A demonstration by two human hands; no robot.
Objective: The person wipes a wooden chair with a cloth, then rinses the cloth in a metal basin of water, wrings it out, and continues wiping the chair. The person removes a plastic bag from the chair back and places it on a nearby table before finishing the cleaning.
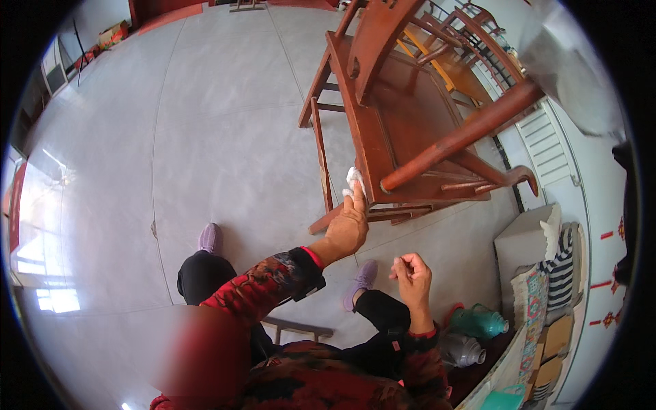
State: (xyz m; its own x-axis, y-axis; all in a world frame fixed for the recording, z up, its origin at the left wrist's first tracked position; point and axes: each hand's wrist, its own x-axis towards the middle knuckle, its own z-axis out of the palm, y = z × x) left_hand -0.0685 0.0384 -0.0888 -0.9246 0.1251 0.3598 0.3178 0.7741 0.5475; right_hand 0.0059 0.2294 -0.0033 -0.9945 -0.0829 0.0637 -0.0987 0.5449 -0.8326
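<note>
A reddish-brown wooden armchair (410, 102) stands before me at the upper right, turned at an angle. My left hand (348, 225) reaches to the near edge of its seat and presses a crumpled white cloth (353, 179) there with extended fingers. Part of the cloth is hidden behind those fingers. Lower and to the right, apart from the chair, my right hand (412, 279) is raised with its fingers curled in towards the thumb; nothing shows in it. A rounded wooden armrest (461, 138) slants above the seat.
Chair legs and stretchers (322, 154) stand on the grey floor (225, 118). At the lower right are a green vacuum flask (479, 322), a grey one (461, 350), and a seat with cushions (561, 271). More wooden furniture (461, 46) stands behind the chair. A wooden stool (297, 328) is beneath me.
</note>
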